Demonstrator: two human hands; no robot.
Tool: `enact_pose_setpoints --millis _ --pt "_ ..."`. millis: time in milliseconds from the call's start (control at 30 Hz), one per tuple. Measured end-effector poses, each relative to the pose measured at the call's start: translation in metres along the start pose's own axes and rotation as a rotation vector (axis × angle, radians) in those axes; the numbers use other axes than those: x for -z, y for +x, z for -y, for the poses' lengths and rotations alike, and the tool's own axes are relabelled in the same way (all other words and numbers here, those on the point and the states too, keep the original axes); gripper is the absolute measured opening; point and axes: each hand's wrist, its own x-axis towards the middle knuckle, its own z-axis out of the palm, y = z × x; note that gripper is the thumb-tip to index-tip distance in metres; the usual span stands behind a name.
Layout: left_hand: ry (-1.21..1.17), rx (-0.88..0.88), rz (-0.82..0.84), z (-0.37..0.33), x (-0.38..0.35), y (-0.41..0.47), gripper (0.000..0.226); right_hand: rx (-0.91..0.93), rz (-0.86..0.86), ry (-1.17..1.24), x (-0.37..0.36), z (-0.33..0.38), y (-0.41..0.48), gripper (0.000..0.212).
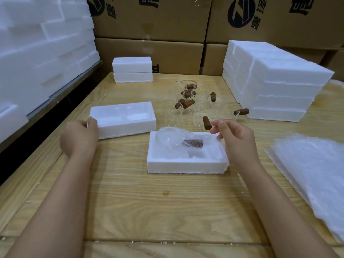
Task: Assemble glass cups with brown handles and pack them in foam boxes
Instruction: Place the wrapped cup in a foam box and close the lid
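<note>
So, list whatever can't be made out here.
Head view only:
- Left hand: fingertips behind its own knuckles, so grip on the foam tray unclear.
- Right hand: touching the brown handle or not, unclear.
- Glass cups: transparent, overlapping, uncountable.
- Wrapped cup in the foam box: blurred by wrap.

Pair of bare forearms, near left and near right; left hand (79,135), right hand (236,138), nails short and plain.

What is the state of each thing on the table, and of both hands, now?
near foam tray: open, uncovered.
wrapped cup: lies in near foam tray.
left foam half: hollows up.
left hand: grips left foam half's corner.
right hand: fingers loosely curled; grip unclear.
bare cups: handles fitted, unpacked.
</note>
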Motion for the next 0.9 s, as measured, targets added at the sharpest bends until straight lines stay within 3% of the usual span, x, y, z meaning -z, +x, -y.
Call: enact_pose_setpoints --millis 100,200,300,433,500,600,667,767,900 --pt "-0.215 -0.03 -0.094 -0.011 0.001 -0.005 0.04 0.036 -0.015 0.033 0.0 0.005 -0.001 0.025" --pt "-0.427 -0.225 -0.156 -0.037 0.004 -0.025 0.035 0.052 0.045 0.176 0.0 0.016 -0.001 0.024" --pt "-0.596 -0.42 -0.149 -0.061 0.003 -0.052 0.028 -0.057 0.12 0.377 -0.001 0.028 0.002 0.027" --pt "-0.676 -0.651 -0.094 -0.074 -0.004 -0.076 0.02 -0.215 0.218 0.631 0.003 0.035 0.003 0.051" --pt "-0.77 -0.685 0.017 -0.074 -0.004 -0.08 0.018 -0.259 0.163 0.647 0.005 0.036 0.003 0.053" --pt "-0.973 -0.735 0.353 -0.071 0.0 -0.08 0.029 -0.241 0.052 0.665 0.01 0.036 0.005 0.043" --pt "-1.072 -0.658 0.504 -0.073 0.003 -0.081 0.037 -0.196 0.03 0.653 0.013 0.035 0.006 0.041" --pt "-1.122 -0.504 0.65 -0.078 0.009 -0.084 0.074 -0.163 0.054 0.594 0.019 0.031 0.007 0.038" --pt "-1.078 -0.378 0.905 -0.075 0.014 -0.077 0.091 -0.13 0.197 0.558 0.034 0.026 0.01 0.027"
